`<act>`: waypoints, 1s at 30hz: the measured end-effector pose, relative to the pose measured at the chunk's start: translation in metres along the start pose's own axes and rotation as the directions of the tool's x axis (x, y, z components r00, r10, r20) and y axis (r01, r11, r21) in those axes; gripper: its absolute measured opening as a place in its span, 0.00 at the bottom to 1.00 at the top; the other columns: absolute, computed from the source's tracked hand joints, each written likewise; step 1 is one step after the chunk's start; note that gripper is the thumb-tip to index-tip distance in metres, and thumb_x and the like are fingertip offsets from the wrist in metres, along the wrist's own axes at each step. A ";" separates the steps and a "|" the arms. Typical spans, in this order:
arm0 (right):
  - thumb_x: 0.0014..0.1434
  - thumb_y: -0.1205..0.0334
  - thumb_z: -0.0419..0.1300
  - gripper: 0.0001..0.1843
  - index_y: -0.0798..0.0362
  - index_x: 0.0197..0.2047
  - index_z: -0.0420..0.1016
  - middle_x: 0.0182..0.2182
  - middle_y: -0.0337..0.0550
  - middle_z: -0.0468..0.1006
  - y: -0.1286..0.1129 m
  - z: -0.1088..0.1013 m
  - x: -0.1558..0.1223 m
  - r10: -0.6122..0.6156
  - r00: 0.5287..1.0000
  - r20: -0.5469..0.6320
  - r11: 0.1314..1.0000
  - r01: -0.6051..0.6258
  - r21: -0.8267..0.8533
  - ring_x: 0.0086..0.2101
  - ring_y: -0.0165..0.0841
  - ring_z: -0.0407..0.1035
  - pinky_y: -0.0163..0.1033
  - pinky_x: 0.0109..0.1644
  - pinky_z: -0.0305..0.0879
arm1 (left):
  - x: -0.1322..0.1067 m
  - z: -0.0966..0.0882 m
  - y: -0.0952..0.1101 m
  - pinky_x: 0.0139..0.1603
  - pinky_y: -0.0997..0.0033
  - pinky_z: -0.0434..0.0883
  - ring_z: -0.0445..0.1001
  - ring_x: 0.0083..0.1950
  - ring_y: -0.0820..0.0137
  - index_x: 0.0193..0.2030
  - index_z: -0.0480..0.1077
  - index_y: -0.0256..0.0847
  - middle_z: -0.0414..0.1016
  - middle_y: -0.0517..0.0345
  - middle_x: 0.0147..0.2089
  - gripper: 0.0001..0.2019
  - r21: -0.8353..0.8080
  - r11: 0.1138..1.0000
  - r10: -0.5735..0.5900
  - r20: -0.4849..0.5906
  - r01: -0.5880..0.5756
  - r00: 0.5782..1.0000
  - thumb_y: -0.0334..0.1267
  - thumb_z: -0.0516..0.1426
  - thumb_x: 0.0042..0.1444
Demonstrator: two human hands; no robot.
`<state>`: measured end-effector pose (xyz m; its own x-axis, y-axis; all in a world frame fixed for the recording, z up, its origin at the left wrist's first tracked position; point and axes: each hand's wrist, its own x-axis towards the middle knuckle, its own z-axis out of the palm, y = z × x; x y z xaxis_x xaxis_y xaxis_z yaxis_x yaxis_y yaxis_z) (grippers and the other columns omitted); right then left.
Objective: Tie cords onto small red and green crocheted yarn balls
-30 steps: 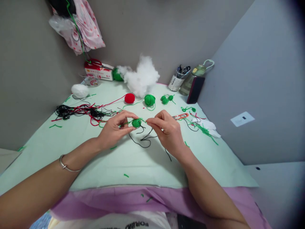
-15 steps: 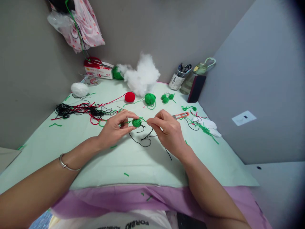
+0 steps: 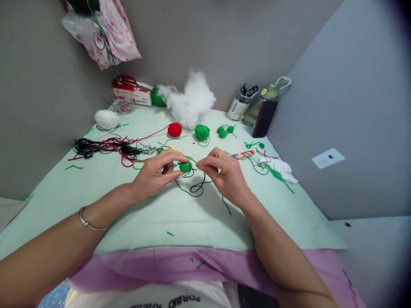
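Observation:
A small green crocheted ball (image 3: 185, 167) is pinched between the thumb and fingers of my left hand (image 3: 157, 171). My right hand (image 3: 221, 173) is closed just right of the ball. Its thumb and forefinger pinch a thin, pale needle (image 3: 194, 165) that points at the ball's right side; most of it is hidden by the fingers. Black thread (image 3: 195, 188) trails loosely below the ball and under my right hand. Behind my left fingers lies a thin crochet hook (image 3: 171, 148) with a yellow part, partly covered.
Tangled black and red yarn (image 3: 109, 147) lies left. Behind are a red yarn ball (image 3: 174, 130), a green yarn ball (image 3: 202, 133) and white stuffing (image 3: 191, 100). An orange-handled thread snipper (image 3: 244, 155), green scraps (image 3: 276, 173), a phone (image 3: 265, 119) and a bottle (image 3: 257, 107) are right.
Green yarn stretched between my hands before; now the pale needle shows there at the ball's side. The ball has turned slightly in my left fingers. The yellow hook part has come into sight.

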<state>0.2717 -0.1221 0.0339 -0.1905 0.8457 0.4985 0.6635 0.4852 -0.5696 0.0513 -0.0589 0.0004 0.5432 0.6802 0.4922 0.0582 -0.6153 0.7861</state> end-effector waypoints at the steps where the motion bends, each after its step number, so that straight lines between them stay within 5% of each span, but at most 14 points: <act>1: 0.65 0.67 0.61 0.07 0.50 0.39 0.81 0.30 0.38 0.70 0.001 0.000 0.000 0.032 0.999 0.009 0.998 -0.032 0.048 0.29 0.28 0.65 0.36 0.35 0.61 | 0.000 0.000 0.001 0.30 0.74 0.65 0.59 0.26 0.79 0.50 0.77 0.42 0.77 0.51 0.49 0.12 -0.008 1.000 -0.012 -0.003 0.012 1.000 0.32 0.62 0.59; 5: 0.63 0.66 0.64 0.04 0.50 0.38 0.82 0.30 0.38 0.70 0.002 0.000 0.001 0.102 0.994 0.046 0.973 -0.109 0.203 0.31 0.29 0.66 0.36 0.35 0.63 | -0.002 0.001 0.002 0.28 0.74 0.63 0.57 0.25 0.80 0.49 0.78 0.44 0.77 0.52 0.50 0.12 -0.031 0.998 -0.053 0.003 0.053 0.999 0.33 0.63 0.58; 10: 0.64 0.65 0.64 0.05 0.49 0.39 0.82 0.30 0.38 0.70 0.004 0.000 0.002 0.068 0.996 0.053 0.977 -0.077 0.201 0.31 0.29 0.66 0.36 0.35 0.63 | -0.003 0.002 0.002 0.28 0.75 0.63 0.58 0.24 0.81 0.51 0.77 0.46 0.76 0.53 0.51 0.13 -0.059 0.996 -0.064 0.046 0.067 0.997 0.35 0.64 0.59; 18: 0.64 0.67 0.62 0.05 0.50 0.42 0.78 0.32 0.39 0.71 0.005 0.005 0.002 0.050 0.999 -0.012 0.998 -0.051 -0.026 0.29 0.28 0.66 0.36 0.36 0.63 | -0.003 0.002 0.007 0.26 0.75 0.62 0.62 0.24 0.77 0.53 0.75 0.44 0.69 0.63 0.29 0.15 -0.057 0.984 -0.167 0.079 0.172 0.983 0.40 0.63 0.60; 24: 0.67 0.69 0.53 0.11 0.50 0.48 0.72 0.41 0.45 0.78 -0.005 0.021 -0.003 0.030 0.999 0.016 0.999 -0.029 -0.042 0.37 0.32 0.73 0.37 0.42 0.68 | -0.003 0.005 0.004 0.25 0.76 0.61 0.55 0.23 0.82 0.50 0.76 0.43 0.72 0.57 0.42 0.13 -0.070 0.990 -0.118 0.029 0.119 0.993 0.37 0.64 0.57; 30: 0.69 0.64 0.50 0.08 0.51 0.46 0.70 0.41 0.47 0.79 -0.012 0.026 -0.003 0.001 1.000 -0.027 0.999 0.001 0.054 0.38 0.32 0.74 0.38 0.45 0.70 | -0.002 0.005 0.004 0.23 0.77 0.58 0.54 0.24 0.81 0.50 0.76 0.43 0.74 0.54 0.44 0.13 0.023 0.998 -0.062 0.007 0.061 0.998 0.36 0.64 0.57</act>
<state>0.2459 -0.1240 0.0224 -0.1705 0.8398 0.5154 0.6234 0.4970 -0.6036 0.0546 -0.0646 0.0006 0.5446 0.7139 0.4402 0.1103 -0.5812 0.8062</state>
